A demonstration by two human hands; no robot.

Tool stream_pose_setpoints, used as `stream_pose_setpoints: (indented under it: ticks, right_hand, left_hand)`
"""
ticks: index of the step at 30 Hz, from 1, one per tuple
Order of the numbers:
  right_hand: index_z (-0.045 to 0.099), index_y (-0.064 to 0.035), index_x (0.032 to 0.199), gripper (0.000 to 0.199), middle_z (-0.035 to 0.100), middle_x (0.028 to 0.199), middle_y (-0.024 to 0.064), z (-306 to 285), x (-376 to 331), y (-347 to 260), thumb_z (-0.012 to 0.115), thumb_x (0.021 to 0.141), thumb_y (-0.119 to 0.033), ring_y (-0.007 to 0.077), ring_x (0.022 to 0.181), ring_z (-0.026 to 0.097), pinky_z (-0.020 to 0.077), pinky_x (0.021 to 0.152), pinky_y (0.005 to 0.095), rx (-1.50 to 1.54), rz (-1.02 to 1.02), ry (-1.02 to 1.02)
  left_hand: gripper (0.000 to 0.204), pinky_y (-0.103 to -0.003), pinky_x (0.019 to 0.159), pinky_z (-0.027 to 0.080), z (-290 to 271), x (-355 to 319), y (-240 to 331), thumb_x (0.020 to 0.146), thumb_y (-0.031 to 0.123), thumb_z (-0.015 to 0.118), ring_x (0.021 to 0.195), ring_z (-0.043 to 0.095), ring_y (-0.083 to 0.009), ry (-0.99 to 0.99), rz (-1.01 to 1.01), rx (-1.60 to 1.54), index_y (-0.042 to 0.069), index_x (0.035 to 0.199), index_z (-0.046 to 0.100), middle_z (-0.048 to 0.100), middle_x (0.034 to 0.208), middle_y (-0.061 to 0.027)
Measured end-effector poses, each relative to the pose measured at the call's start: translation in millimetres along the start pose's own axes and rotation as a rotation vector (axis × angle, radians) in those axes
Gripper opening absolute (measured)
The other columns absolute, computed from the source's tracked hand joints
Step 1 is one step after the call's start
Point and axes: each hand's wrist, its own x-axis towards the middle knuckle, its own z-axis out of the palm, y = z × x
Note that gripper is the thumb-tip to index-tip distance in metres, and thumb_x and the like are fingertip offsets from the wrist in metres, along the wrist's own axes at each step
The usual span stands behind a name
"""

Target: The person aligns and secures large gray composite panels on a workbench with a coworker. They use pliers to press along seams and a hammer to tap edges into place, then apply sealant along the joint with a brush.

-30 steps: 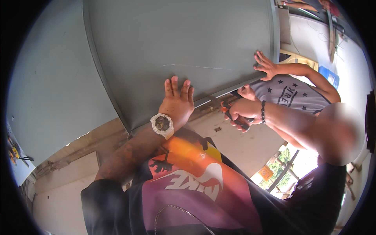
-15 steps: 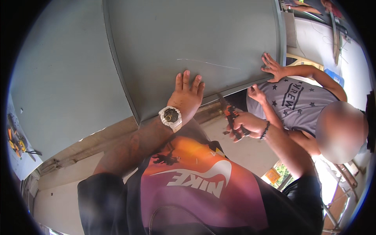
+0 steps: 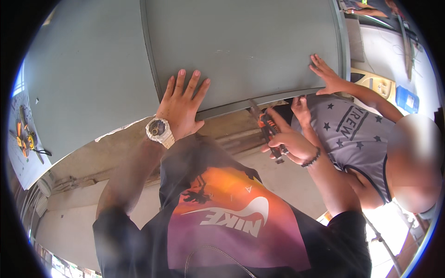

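we press our left hand point(image 3: 181, 107), fingers spread flat and holding nothing, against the lower edge of the grey panel point(image 3: 241, 46), while our right hand point(image 3: 289, 141) is curled tight around orange-handled pliers point(image 3: 269, 132) just under that edge, beside another person's hand point(image 3: 327, 76) on the panel.
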Motion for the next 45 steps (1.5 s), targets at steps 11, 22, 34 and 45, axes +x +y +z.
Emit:
stream_pose_setpoints:
  ticks: [11, 22, 34, 45]
  right_hand:
    - [0.042, -0.0086, 0.154, 0.119, 0.021, 0.168, 0.0202, 7, 33, 105, 0.104, 0.054, -0.023, 0.0181, 0.100, 0.066, 0.0560, 0.086, 0.0324, 0.197, -1.017, 0.135]
    - [0.054, -0.0277, 0.140, 0.071, 0.052, 0.145, 0.0271, -2, 130, 151, 0.087, 0.080, -0.049, 0.0410, 0.129, 0.053, 0.0532, 0.100, 0.0509, -0.071, -1.703, 0.746]
    - [0.057, -0.0319, 0.132, 0.047, 0.056, 0.110, -0.0053, -27, 138, 97, 0.079, 0.091, -0.040, 0.0218, 0.099, 0.056, 0.0424, 0.102, 0.0509, 0.116, -1.965, 0.003]
    - [0.051, -0.0281, 0.145, 0.055, 0.054, 0.108, -0.0023, -61, 96, 20, 0.068, 0.094, -0.036, 0.0210, 0.096, 0.057, 0.0495, 0.085, 0.0469, -0.290, -1.659, -0.115]
  left_hand:
    - [0.116, -0.060, 0.120, 0.032, -18, 16, 24, 0.068, 0.040, 0.089, 0.146, 0.034, -0.0551, -0.100, 0.017, 0.151, 0.014, 0.164, 0.028, 0.031, 0.165, -0.0250]
    - [0.117, -0.062, 0.113, 0.040, 5, 30, 30, 0.058, 0.030, 0.088, 0.140, 0.039, -0.0618, -0.050, 0.083, 0.321, 0.006, 0.161, 0.036, 0.036, 0.159, -0.0337]
    - [0.118, -0.062, 0.108, 0.047, 8, 24, 21, 0.056, 0.036, 0.094, 0.137, 0.046, -0.0583, -0.008, 0.077, 0.278, 0.016, 0.160, 0.041, 0.039, 0.161, -0.0258]
    - [0.108, -0.060, 0.110, 0.046, -11, 33, 19, 0.070, 0.041, 0.090, 0.135, 0.047, -0.0595, -0.159, 0.104, 0.274, 0.011, 0.159, 0.038, 0.037, 0.161, -0.0278]
